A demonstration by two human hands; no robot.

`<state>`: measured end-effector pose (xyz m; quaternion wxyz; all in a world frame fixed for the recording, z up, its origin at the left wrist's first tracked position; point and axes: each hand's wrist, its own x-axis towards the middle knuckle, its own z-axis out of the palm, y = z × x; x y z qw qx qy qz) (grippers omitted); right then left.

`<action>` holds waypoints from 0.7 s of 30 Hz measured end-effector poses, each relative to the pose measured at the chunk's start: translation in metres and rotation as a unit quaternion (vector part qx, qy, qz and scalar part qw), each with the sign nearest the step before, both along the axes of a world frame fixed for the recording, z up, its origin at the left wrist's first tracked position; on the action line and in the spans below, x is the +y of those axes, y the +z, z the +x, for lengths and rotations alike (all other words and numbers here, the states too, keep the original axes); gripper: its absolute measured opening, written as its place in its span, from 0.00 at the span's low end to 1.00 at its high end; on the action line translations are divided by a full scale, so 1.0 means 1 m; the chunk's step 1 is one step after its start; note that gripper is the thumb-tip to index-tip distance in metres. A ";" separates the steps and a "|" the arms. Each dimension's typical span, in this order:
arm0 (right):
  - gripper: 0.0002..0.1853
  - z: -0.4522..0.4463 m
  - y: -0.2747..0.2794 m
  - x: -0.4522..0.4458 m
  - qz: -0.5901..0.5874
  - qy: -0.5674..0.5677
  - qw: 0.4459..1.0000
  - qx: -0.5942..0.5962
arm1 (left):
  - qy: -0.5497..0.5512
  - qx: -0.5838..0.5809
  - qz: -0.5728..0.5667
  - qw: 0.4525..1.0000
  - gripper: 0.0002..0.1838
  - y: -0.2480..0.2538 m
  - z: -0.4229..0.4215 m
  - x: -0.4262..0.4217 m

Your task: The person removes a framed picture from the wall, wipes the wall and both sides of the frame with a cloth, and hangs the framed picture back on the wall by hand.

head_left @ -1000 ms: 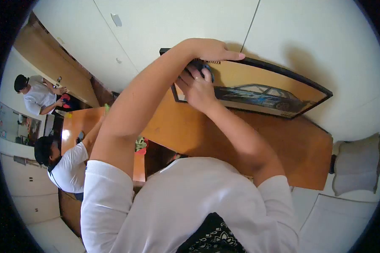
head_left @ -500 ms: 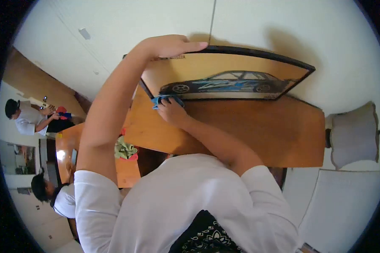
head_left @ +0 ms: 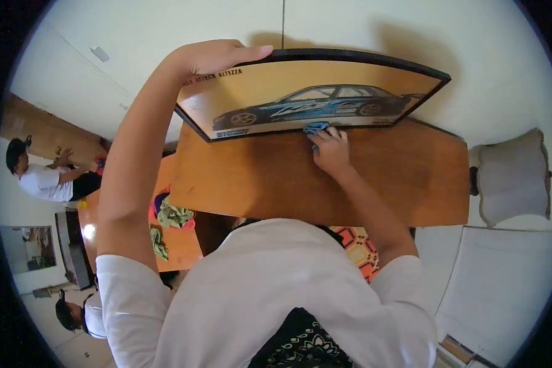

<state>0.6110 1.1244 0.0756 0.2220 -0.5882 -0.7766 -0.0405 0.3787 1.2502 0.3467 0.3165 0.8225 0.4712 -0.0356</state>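
A black-framed picture of a car (head_left: 325, 104) stands on the wooden table top (head_left: 276, 178), tilted against the white wall. My left hand (head_left: 218, 56) grips the frame's top edge near its left end, thumb along the edge and the other fingers hidden behind. My right hand (head_left: 332, 150) presses a blue cloth (head_left: 316, 128) to the lower edge of the picture, below the drawn car, with its fingers bent round the cloth.
A lamp with a grey shade (head_left: 514, 178) is at the right. Crumpled green and red cloths (head_left: 175, 214) lie on a lower orange surface at the left. Two people in white shirts and dark caps, one standing (head_left: 46, 181) and one lower down (head_left: 73, 314), are farther left.
My right hand moved with the blue cloth from the picture's upper left down to its lower edge, then rightward. My left hand stays on the top edge. The view has shifted.
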 end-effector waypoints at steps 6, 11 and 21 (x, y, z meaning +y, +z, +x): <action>0.12 -0.107 0.019 0.021 0.069 0.123 0.990 0.006 | 0.024 -0.005 0.006 1.000 0.47 -0.004 0.000 0.001; 0.14 -0.197 -0.014 0.050 0.017 0.191 0.979 -0.063 | 0.023 0.007 -0.005 1.000 0.49 -0.001 0.004 -0.001; 0.19 -0.066 -0.019 0.005 -0.025 0.001 0.999 -0.024 | 0.067 0.000 0.011 0.998 0.47 -0.011 0.000 0.010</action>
